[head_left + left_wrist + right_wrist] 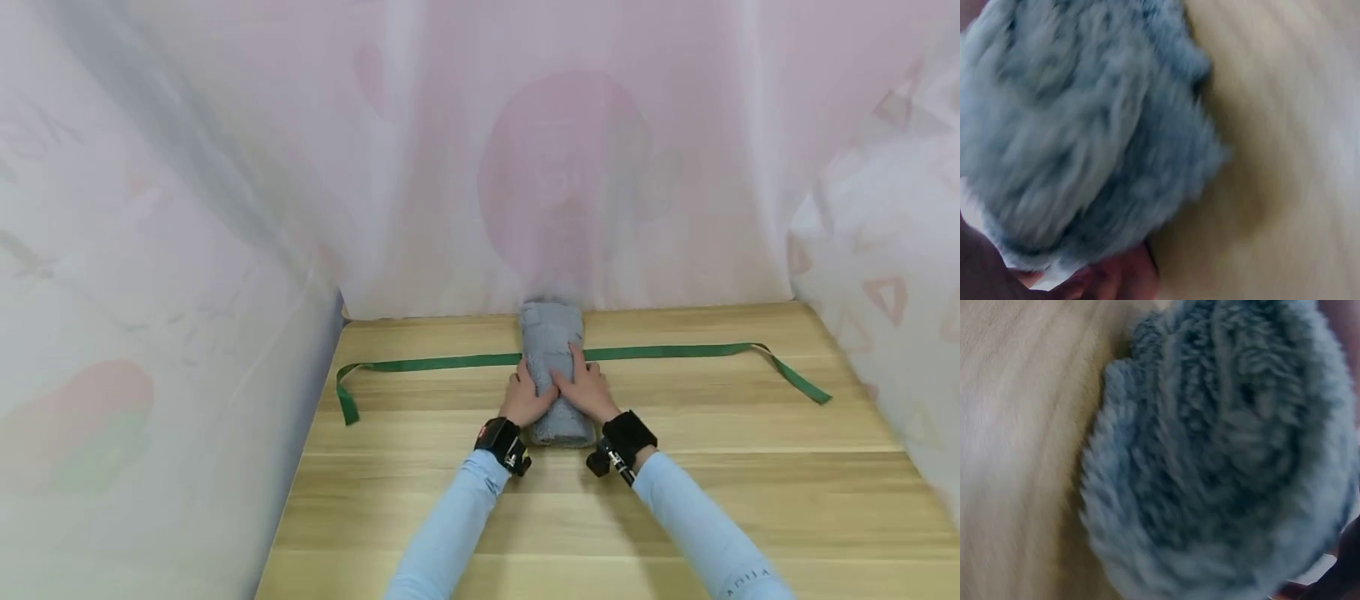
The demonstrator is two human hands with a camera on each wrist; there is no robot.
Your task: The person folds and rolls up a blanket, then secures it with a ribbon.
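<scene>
**Both hands on a rolled grey towel lying across a green strap**

A rolled grey towel (553, 371) lies lengthwise away from the person on the wooden surface (750, 467), near its far edge, and crosses over a green strap (435, 363) laid flat from side to side. The left hand (525, 398) cups the roll's left flank with fingers curved against the pile. The right hand (587, 385) lies over the top and right side, fingers spread and bent onto the cloth. Both wrist views show only the fluffy end of the roll (1079, 131) (1229, 456) close up and blurred, resting on the wood.

To hold the roll well, even pressure from both sides looks wise, palms low, so the layers stay tight and the roll stays centred over the strap; a one-sided squeeze could skew it or drag the strap askew.

The far end of the roll almost meets the pale curtain (525, 167) at the back, so little room is left there. Cloth walls also close in left and right. Bare wood lies open toward the person, and the strap's two ends lie well apart from the hands.
</scene>
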